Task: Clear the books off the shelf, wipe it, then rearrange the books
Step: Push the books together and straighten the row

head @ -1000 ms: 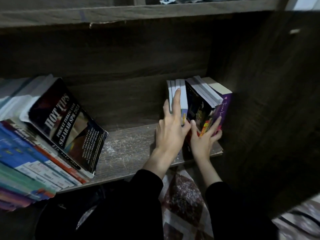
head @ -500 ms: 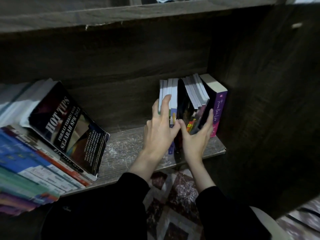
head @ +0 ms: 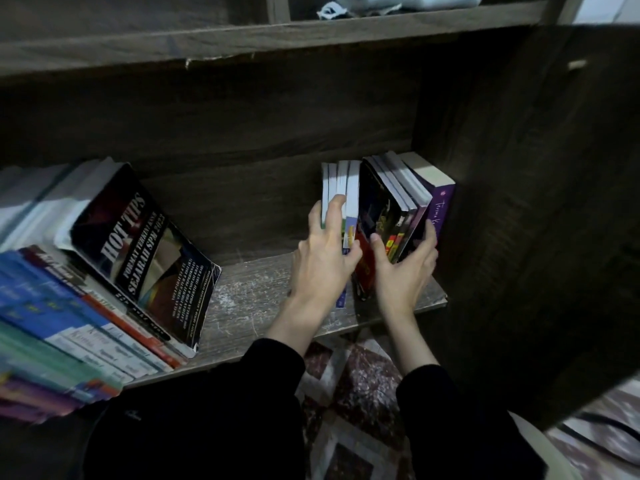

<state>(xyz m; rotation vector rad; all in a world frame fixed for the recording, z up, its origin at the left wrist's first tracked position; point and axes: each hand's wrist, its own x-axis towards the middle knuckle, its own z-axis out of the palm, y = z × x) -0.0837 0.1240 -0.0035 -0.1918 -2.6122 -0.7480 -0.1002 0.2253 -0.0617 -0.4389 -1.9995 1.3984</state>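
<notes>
A small group of upright books stands at the right end of the dusty wooden shelf [head: 249,299]. My left hand [head: 323,258] grips the thin white-edged books [head: 341,183] on the left of the group, fingers over their edges. My right hand [head: 403,268] holds the leaning dark books [head: 384,206], thumb on the left side and fingers round the right, beside a purple book [head: 441,202] against the cabinet wall. A black "HOT TIPS" book [head: 145,258] leans on a big slanting row of books [head: 52,323] at the left.
The dark cabinet side panel [head: 519,202] closes off the shelf on the right. An upper shelf board [head: 277,39] runs overhead with pale cloth on it. Below the shelf lies a patterned rug [head: 349,393].
The right-hand group of books has been pushed more upright and closer together. My hands have stayed on the group, and the view has shifted slightly.
</notes>
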